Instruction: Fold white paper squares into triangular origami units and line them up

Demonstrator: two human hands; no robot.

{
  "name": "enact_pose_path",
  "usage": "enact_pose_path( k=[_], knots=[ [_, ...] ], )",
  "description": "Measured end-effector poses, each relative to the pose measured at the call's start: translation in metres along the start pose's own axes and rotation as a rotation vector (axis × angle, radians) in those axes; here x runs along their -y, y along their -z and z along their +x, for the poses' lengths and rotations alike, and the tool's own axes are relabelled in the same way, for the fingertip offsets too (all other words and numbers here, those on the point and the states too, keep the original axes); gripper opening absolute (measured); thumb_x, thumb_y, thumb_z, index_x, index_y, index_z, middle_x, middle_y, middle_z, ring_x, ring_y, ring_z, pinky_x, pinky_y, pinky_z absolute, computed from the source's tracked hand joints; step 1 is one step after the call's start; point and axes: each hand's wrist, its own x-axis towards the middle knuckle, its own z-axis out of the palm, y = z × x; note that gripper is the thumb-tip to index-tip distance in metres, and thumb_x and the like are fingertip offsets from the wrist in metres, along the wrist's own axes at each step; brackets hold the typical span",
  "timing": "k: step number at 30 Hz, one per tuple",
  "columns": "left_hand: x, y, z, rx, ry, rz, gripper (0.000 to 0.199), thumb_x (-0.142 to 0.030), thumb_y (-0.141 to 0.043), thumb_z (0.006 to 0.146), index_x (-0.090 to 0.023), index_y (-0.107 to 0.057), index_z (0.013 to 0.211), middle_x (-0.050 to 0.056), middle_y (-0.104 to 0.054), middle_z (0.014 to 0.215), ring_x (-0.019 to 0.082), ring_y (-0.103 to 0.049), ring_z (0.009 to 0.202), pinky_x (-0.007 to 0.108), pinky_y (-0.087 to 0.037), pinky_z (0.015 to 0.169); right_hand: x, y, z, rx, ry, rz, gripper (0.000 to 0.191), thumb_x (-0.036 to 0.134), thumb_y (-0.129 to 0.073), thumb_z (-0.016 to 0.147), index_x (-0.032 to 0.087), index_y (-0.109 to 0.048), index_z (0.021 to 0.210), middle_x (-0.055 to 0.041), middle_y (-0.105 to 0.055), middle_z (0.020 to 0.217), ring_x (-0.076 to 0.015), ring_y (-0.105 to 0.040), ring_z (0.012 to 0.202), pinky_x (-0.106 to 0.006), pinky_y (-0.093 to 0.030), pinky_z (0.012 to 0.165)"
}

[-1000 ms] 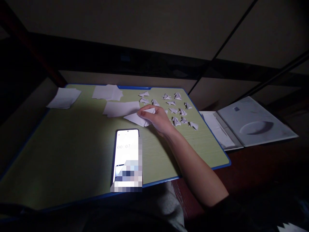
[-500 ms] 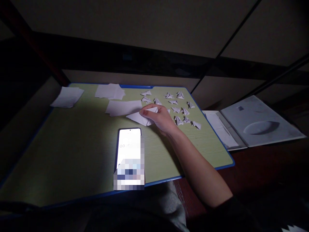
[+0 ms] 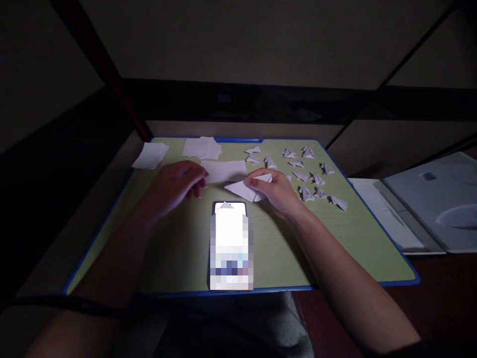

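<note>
Just beyond phone (image 3: 231,226), slightly right, folded paper (image 3: 240,189) is pinched in right grip (image 3: 278,193). Beyond phone, to its left, left grip (image 3: 181,183) is held loosely open. Farther right of phone, folded pieces (image 3: 306,194) are spread on counter (image 3: 346,243).

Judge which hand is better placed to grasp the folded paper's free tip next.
Probably the left hand: it looks empty and faces that tip, while the right hand pinches the folded paper.
</note>
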Motion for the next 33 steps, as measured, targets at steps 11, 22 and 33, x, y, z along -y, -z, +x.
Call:
enact_pose_path(
  k=[11,22,33],
  knots=[
    [-0.023,-0.049,0.008,0.072,-0.016,-0.109,0.020,-0.028,-0.057,0.085,-0.014,-0.064,0.073,0.001,-0.065,0.064,0.009,-0.056,0.051,0.020,-0.041,0.048,0.000,-0.005,-0.006,-0.012,0.038,0.000,0.016,0.029,-0.085,0.061,0.021,-0.074,0.071,0.0018,-0.065,0.063,-0.0117,-0.050,0.055,-0.027,-0.035,0.053],
    [0.004,-0.054,0.010,-0.003,0.053,-0.235,0.016,-0.025,-0.063,0.082,-0.015,-0.065,0.070,-0.003,-0.061,0.052,0.007,-0.051,0.042,0.018,-0.041,0.044,0.000,-0.005,-0.002,-0.026,0.019,-0.052,0.023,0.036,-0.086,0.060,0.018,-0.075,0.070,0.0012,-0.066,0.063,-0.0104,-0.051,0.054,-0.026,-0.034,0.052],
    [0.003,-0.050,0.006,0.018,0.028,-0.309,0.013,-0.022,-0.064,0.080,-0.014,-0.065,0.070,-0.002,-0.066,0.054,0.006,-0.053,0.041,0.017,-0.041,0.042,0.002,-0.003,-0.003,-0.038,0.002,0.038,0.021,0.034,-0.082,0.062,0.017,-0.070,0.065,0.0030,-0.063,0.058,-0.0093,-0.050,0.052,-0.025,-0.034,0.052]
  ],
)
